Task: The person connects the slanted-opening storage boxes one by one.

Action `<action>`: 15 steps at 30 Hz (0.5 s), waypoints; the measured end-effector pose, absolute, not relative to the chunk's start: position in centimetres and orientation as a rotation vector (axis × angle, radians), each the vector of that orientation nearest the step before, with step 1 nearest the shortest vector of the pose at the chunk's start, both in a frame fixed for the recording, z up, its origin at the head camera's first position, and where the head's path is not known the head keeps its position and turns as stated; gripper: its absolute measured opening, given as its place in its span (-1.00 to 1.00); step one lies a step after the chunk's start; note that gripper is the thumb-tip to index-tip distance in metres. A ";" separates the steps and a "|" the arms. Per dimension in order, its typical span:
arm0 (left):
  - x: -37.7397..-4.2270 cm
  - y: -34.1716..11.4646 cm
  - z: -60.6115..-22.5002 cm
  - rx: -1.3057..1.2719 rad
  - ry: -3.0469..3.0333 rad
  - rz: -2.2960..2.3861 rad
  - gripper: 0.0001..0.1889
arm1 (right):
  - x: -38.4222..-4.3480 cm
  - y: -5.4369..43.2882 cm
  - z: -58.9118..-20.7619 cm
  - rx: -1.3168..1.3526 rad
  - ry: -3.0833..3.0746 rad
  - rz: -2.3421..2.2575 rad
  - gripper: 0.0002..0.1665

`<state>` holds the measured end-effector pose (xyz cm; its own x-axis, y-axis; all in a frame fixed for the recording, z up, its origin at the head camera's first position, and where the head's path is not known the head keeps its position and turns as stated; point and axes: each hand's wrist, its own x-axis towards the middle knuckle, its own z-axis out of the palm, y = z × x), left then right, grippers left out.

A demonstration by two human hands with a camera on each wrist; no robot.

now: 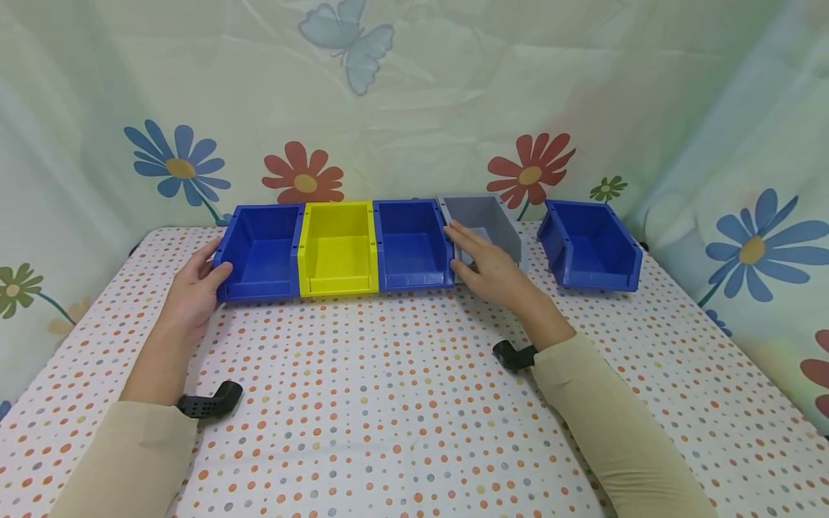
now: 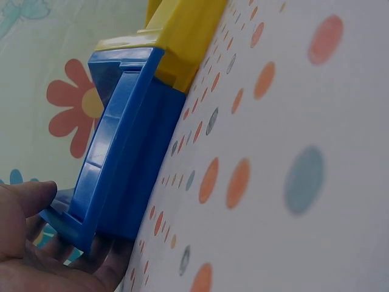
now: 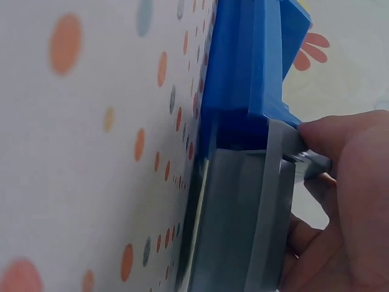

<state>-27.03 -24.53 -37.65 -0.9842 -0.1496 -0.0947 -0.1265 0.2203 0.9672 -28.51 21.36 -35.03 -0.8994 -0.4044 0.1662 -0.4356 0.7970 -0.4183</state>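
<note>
Left fingers (image 1: 202, 257) pinch the leftmost blue bin (image 1: 267, 266); right fingers (image 1: 468, 241), nearly straight, press at the middle blue bin (image 1: 413, 255), by the gray bin (image 1: 478, 212). Looks like squaring the row on the desk (image 1: 363, 403); next probably calls for even inward pressure.

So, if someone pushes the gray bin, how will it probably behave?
The gray bin is probably stiff, since its plastic-looking walls have clean, straight edges. It may be light for its size, as the walls look thin and no contents show inside. Its boxy shape makes rolling unlikely.
</note>
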 end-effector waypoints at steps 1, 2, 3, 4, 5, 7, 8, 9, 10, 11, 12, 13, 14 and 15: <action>-27.0 -24.5 -37.6 0.277 -2.436 -1.934 -0.37 | -28.5 21.4 -35.1 0.681 -2.916 0.703 -0.21; -27.0 -24.5 -37.6 0.278 -2.433 -1.936 -0.37 | -28.6 21.4 -35.1 0.683 -2.916 0.701 -0.21; -27.0 -24.6 -37.6 0.279 -2.432 -1.938 -0.37 | -28.6 21.4 -35.2 0.683 -2.917 0.702 -0.21; -27.1 -24.6 -37.6 0.278 -2.431 -1.938 -0.37 | -28.6 21.5 -35.2 0.683 -2.919 0.701 -0.21; -27.1 -24.6 -37.6 0.277 -2.432 -1.939 -0.37 | -28.6 21.5 -35.3 0.685 -2.922 0.699 -0.21; -27.1 -24.6 -37.7 0.276 -2.435 -1.940 -0.37 | -28.7 21.5 -35.4 0.693 -2.932 0.695 -0.22; -27.1 -24.6 -37.7 0.277 -2.435 -1.941 -0.37 | -28.7 21.5 -35.5 0.698 -2.936 0.694 -0.22; -27.1 -24.6 -37.7 0.278 -2.437 -1.939 -0.37 | -28.7 21.6 -35.5 0.700 -2.940 0.693 -0.22; -27.1 -24.6 -37.7 0.277 -2.438 -1.939 -0.37 | -28.7 21.6 -35.6 0.704 -2.944 0.692 -0.22; -27.1 -24.7 -37.7 0.278 -2.438 -1.941 -0.36 | -28.7 21.6 -35.7 0.706 -2.948 0.689 -0.23; -27.1 -24.7 -37.8 0.277 -2.437 -1.943 -0.36 | -28.7 21.6 -35.7 0.708 -2.950 0.689 -0.22; -27.1 -24.7 -37.8 0.276 -2.436 -1.946 -0.36 | -28.7 21.7 -35.7 0.704 -2.952 0.693 -0.22; -27.1 -24.7 -37.8 0.274 -2.433 -1.950 -0.36 | -28.7 21.7 -35.8 0.703 -2.955 0.694 -0.22; -27.1 -24.7 -37.8 0.273 -2.432 -1.952 -0.36 | -28.7 21.7 -35.8 0.705 -2.960 0.695 -0.22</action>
